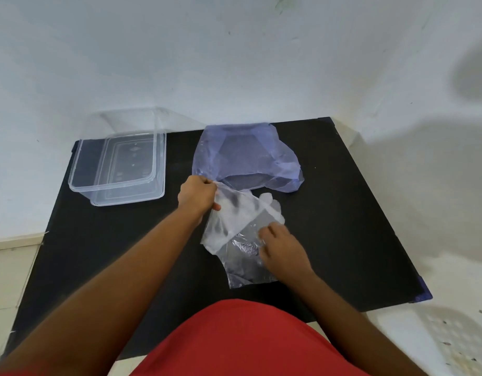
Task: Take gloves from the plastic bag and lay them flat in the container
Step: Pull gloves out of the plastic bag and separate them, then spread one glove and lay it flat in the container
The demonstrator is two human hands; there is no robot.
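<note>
Here, left hand [198,196]: closed, pinching one edge of a translucent glove [234,215] and lifting it, likely to pull it free.
Right hand [282,246]: fingers spread, pressing the small clear packet [246,264] to the worktop [343,213], seemingly to anchor it; gripping nothing that I can see.
Glove: stretched between both hands.
Blue plastic bag [248,156]: just beyond the hands, mouth gaping toward them.
Container [117,161]: well apart, beyond the left hand, holding no gloves yet.
</note>
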